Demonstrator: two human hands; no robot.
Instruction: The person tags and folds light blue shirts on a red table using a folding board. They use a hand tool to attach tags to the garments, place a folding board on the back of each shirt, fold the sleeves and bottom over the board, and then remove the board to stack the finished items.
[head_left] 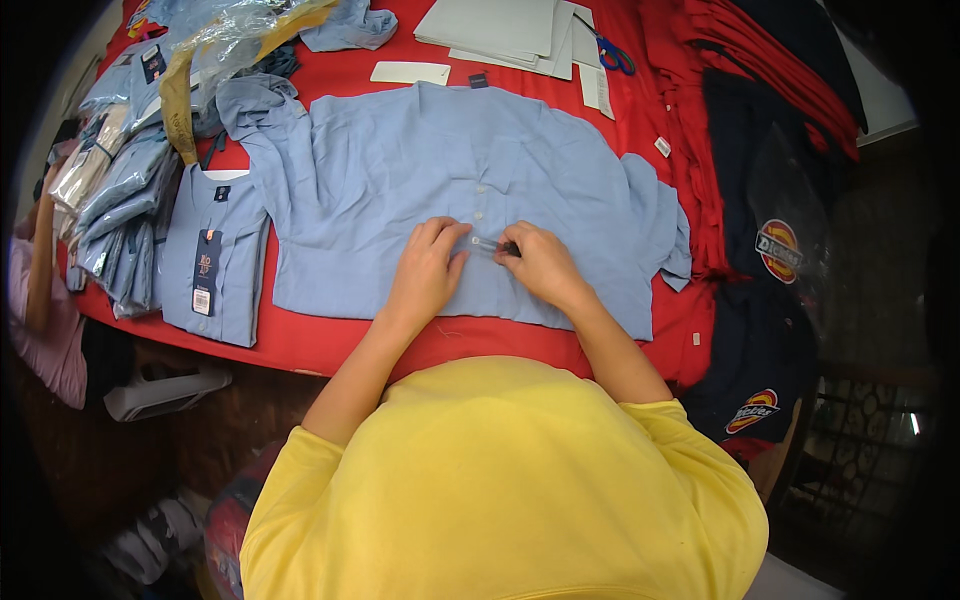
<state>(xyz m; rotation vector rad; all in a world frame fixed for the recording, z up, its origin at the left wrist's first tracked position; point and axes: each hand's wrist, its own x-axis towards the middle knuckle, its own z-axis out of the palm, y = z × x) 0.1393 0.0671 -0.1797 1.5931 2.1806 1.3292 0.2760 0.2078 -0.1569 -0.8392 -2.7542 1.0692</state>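
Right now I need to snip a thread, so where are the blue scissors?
In the head view, the blue scissors lie near the top, right of centre, beside the right edge of the white paper stack, beyond the light-blue shirt.

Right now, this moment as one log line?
Left hand: on blue short-sleeved shirt, near button | Right hand: gripping small slim tool, kind unclear | Shirt: spread on red cloth
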